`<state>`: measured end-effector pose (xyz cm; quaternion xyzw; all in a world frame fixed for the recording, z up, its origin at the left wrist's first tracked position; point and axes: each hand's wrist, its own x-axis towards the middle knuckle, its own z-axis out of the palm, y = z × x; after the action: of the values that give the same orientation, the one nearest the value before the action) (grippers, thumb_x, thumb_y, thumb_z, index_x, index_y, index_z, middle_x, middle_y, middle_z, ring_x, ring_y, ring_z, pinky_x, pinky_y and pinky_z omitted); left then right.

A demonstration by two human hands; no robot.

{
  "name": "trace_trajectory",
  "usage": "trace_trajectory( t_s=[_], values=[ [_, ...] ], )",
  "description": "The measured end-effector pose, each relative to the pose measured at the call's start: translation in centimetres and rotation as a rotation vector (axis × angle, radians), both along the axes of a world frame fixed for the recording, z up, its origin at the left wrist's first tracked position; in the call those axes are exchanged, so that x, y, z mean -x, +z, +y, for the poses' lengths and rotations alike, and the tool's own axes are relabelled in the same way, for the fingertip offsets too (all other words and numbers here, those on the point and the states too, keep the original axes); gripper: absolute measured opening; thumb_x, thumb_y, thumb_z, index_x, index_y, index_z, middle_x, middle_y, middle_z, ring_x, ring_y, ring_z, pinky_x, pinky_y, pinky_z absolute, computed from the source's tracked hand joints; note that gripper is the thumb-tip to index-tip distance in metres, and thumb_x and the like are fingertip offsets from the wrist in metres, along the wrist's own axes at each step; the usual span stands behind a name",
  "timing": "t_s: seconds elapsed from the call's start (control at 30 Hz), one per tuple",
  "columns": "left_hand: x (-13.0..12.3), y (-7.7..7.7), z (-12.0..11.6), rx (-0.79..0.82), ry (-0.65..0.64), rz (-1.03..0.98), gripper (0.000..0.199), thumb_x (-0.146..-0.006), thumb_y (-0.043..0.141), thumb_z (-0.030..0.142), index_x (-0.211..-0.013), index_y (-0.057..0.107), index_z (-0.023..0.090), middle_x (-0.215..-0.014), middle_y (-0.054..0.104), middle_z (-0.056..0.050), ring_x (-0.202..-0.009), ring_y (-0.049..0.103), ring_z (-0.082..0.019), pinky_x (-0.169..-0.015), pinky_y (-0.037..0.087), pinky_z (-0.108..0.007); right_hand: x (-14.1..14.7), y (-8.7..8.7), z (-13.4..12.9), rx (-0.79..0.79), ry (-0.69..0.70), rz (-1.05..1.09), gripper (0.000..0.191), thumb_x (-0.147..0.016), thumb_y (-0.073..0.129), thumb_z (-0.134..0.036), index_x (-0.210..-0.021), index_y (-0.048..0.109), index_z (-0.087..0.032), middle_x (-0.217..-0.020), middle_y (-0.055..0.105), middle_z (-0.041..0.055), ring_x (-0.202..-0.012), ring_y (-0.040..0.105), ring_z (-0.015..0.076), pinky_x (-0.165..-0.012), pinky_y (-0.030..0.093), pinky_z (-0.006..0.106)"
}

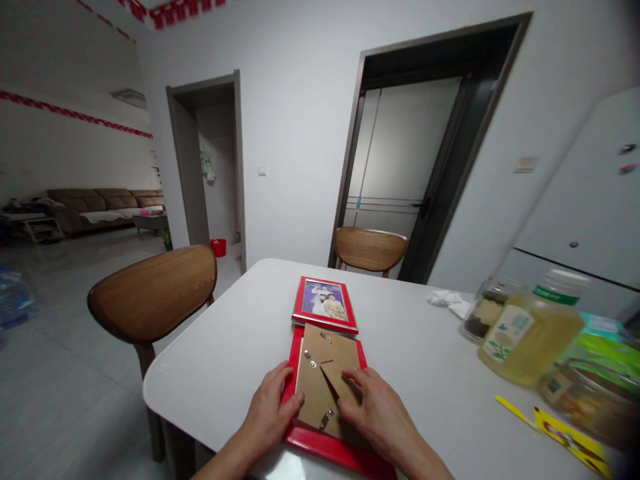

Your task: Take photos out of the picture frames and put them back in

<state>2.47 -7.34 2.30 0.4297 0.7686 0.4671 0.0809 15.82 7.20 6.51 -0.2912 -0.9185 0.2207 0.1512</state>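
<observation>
the left hand (273, 408) is half curled, thumb over the left side of the red frame (320, 441) and fingers along its outer edge, holding it face down on the white table (225, 340). the right hand (377, 403) is curled too, thumb and fingertips pinching the flap (336, 375), which looks slightly raised from the brown backing (314, 387). to do this well, i'd press the rim steadily with the left hand and ease the flap from its edge, without forcing its fold. the small metal clips (327, 419) could scratch, so fingertips should stay off them. just beyond lies a photo frame (325, 303), close enough to get nudged; the oil bottle (533, 337) stands well apart on the right
</observation>
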Motion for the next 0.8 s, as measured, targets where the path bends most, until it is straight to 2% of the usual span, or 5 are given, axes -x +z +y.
trace_trajectory(
  t_s=[0.17,0.3,0.57,0.7,0.8],
  values=[
    [-0.3,2.5,0.5,-0.244,-0.067,-0.374,0.024,-0.071,0.051,0.028,-0.092,0.054,0.016,-0.096,0.061,-0.007,-0.085,0.058,-0.020,-0.074,0.046,-0.031,0.3,2.1,-2.1,0.040,0.058,0.123,0.035,-0.063,0.052,-0.028,-0.095,0.057,-0.018,-0.092,0.056,0.0068,-0.083,0.054,0.0172,-0.075,0.041,0.027],
    [1.7,3.1,-0.9,-0.338,-0.052,-0.739,0.025,-0.067,0.055,0.032,-0.085,0.051,0.014,-0.075,0.064,-0.002,-0.067,0.061,-0.018,-0.061,0.047,-0.027,0.7,1.9,-2.4,0.063,0.106,0.212,0.040,-0.069,0.048,-0.040,-0.104,0.052,-0.021,-0.096,0.055,0.0054,-0.078,0.054,0.0155,-0.070,0.043,0.026],
    [7.4,1.0,-6.9,-0.271,0.132,-0.862,0.020,-0.063,0.063,0.027,-0.073,0.054,0.013,-0.060,0.063,0.001,-0.055,0.059,-0.015,-0.052,0.044,-0.023,-1.5,-3.7,3.2,-0.024,-0.221,-0.015,0.045,-0.071,0.043,-0.036,-0.111,0.047,-0.015,-0.092,0.055,0.0107,-0.082,0.055,0.0215,-0.070,0.042,0.033],
    [6.5,0.9,-6.4,-0.315,0.085,-0.911,0.023,-0.064,0.063,0.029,-0.077,0.053,0.013,-0.063,0.064,0.000,-0.057,0.061,-0.016,-0.054,0.045,-0.025,-0.7,-3.5,2.7,-0.047,-0.182,0.138,0.043,-0.071,0.044,-0.037,-0.106,0.050,-0.014,-0.097,0.055,0.0120,-0.089,0.052,0.0235,-0.079,0.038,0.036],
    [4.7,2.3,-5.3,-0.422,0.005,-1.000,0.024,-0.065,0.063,0.028,-0.081,0.052,0.014,-0.069,0.065,-0.002,-0.059,0.062,-0.017,-0.055,0.046,-0.026,0.8,-2.1,0.8,0.186,-0.090,0.303,0.044,-0.071,0.045,-0.042,-0.105,0.051,-0.015,-0.090,0.058,0.0090,-0.077,0.055,0.0194,-0.072,0.042,0.034]
  ],
)
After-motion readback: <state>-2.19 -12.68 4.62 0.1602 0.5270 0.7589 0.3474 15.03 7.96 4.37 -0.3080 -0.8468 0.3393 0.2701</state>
